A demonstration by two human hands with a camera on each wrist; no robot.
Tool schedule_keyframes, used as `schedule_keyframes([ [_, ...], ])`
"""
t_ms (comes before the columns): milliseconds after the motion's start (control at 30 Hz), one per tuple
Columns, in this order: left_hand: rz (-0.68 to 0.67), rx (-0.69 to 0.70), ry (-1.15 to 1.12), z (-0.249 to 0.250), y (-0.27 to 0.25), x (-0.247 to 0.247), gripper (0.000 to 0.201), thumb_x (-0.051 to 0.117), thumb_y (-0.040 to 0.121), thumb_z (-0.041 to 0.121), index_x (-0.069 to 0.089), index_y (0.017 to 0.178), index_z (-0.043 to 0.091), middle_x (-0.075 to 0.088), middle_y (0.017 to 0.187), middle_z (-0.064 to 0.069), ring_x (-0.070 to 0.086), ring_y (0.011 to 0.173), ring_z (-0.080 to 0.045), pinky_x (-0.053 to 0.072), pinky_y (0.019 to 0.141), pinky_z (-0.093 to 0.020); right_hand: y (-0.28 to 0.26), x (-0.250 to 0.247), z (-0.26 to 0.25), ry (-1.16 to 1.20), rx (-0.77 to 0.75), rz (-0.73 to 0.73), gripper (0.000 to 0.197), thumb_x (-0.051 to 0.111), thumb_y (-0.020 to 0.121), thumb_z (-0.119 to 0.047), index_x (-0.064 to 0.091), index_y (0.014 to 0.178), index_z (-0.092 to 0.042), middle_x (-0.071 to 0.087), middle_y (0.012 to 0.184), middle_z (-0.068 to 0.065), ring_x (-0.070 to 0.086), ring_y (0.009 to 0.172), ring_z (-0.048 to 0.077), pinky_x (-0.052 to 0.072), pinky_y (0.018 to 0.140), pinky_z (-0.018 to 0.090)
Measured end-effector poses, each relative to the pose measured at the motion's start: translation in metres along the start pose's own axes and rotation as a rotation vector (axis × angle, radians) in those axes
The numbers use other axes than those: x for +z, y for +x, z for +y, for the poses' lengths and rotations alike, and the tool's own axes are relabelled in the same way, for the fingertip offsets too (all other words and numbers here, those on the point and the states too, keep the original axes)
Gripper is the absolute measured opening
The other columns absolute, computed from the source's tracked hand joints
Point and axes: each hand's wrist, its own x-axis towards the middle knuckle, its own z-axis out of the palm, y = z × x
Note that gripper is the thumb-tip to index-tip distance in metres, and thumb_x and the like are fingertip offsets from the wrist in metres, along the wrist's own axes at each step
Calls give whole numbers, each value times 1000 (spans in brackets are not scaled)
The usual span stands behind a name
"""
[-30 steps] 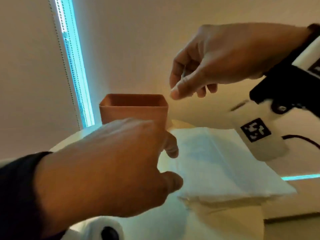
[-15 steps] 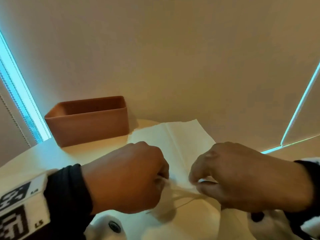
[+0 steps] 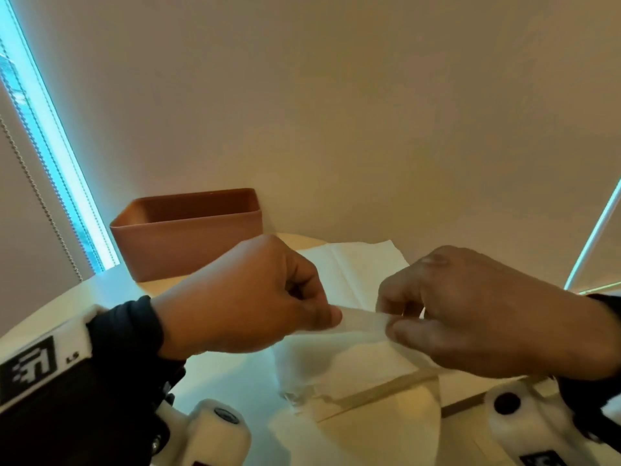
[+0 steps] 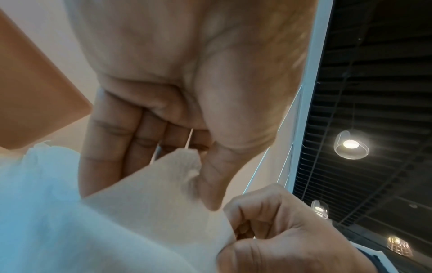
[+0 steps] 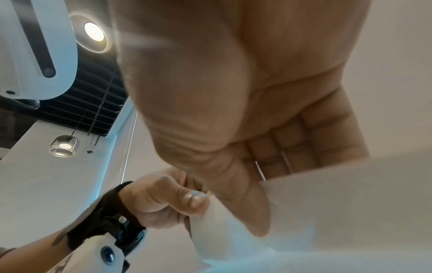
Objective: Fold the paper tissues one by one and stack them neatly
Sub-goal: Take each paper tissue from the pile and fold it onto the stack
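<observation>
A white paper tissue (image 3: 361,326) is lifted by its near edge above the stack of tissues (image 3: 356,267) on the round table. My left hand (image 3: 255,297) pinches that edge between thumb and curled fingers. My right hand (image 3: 470,311) pinches the same edge a little to the right. Seen from the left wrist, the tissue (image 4: 149,203) runs from my left hand (image 4: 196,147) to my right hand (image 4: 268,232). In the right wrist view the tissue (image 5: 327,212) hangs below my right hand (image 5: 245,166), with my left hand (image 5: 170,195) beside it.
A terracotta rectangular box (image 3: 188,230) stands at the back left of the pale round table (image 3: 67,307). A blind cord (image 3: 37,196) and a bright window strip lie to the left. The wall is close behind the table.
A second ago both hands were apart in the air, holding nothing. They came down to the stack, pinched the top tissue's near edge and have lifted it slightly.
</observation>
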Motion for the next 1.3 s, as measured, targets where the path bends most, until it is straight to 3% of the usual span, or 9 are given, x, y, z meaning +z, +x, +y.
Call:
schedule_keyframes([
  [167, 201, 112, -198, 6, -8, -12, 42, 57, 58, 61, 73, 71, 25, 71, 72, 8, 67, 63, -13, 59, 57, -23, 17, -22, 2, 137, -53, 82, 13, 62, 89, -26, 74, 86, -32, 67, 68, -20, 62, 63, 2, 48, 56, 22],
  [267, 241, 138, -630, 8, -12, -28, 41, 58, 74, 51, 73, 77, 12, 71, 68, -7, 65, 56, -19, 53, 51, -29, 27, -54, -1, 245, -136, 153, 25, 64, 87, -15, 80, 84, -34, 72, 74, -24, 67, 68, -2, 54, 60, 20],
  [367, 331, 220, -793, -3, -17, -50, 36, 66, 82, 41, 72, 95, 8, 74, 87, -8, 69, 80, -23, 53, 75, -40, 35, -92, -3, 451, -209, 263, 22, 69, 80, -14, 81, 81, -33, 76, 74, -8, 73, 66, 11, 61, 61, 29],
  [533, 45, 473, -713, -32, -36, -82, 82, 73, 69, 60, 50, 137, 21, 60, 132, -11, 59, 120, -34, 53, 93, -43, 60, -134, -9, 819, -252, 359, 28, 74, 62, -12, 80, 89, -17, 78, 84, 9, 75, 73, 32, 62, 67, 44],
  [700, 165, 279, -823, -59, -54, -85, 58, 92, 54, 25, 72, 105, 6, 72, 105, -19, 70, 98, -35, 58, 79, -35, 90, -143, -11, 1003, -188, 234, 29, 65, 67, -13, 80, 91, -14, 77, 94, 12, 74, 74, 25, 62, 66, 38],
  [833, 230, 240, -1065, -70, -63, -76, 59, 89, 62, 29, 70, 111, 5, 68, 116, -22, 66, 106, -39, 55, 90, -47, 107, -128, -19, 1192, -172, 153, 34, 61, 73, -14, 76, 104, -11, 76, 101, 15, 74, 80, 30, 60, 69, 40],
  [933, 283, 234, -1086, -72, -72, -73, 59, 89, 62, 22, 67, 113, 3, 69, 114, -22, 68, 104, -37, 56, 87, -43, 119, -115, -30, 1275, -148, 134, 32, 59, 77, -12, 75, 104, -6, 76, 94, 17, 73, 72, 28, 61, 62, 37],
  [1033, 489, 192, -1052, -75, -79, -71, 31, 77, 70, 2, 74, 100, 7, 74, 104, -18, 73, 89, -31, 59, 71, -35, 131, -108, -38, 1258, -126, 113, 43, 61, 77, -15, 69, 117, -1, 74, 104, 21, 72, 80, 30, 60, 71, 39],
  [1300, 825, 125, -790, -86, -127, -88, 28, 72, 69, 11, 74, 98, 14, 76, 91, -16, 73, 74, -31, 60, 56, -32, 154, -93, -58, 1297, -311, -37, 35, 68, 58, -10, 81, 90, -16, 76, 90, 16, 74, 70, 29, 61, 56, 37],
])
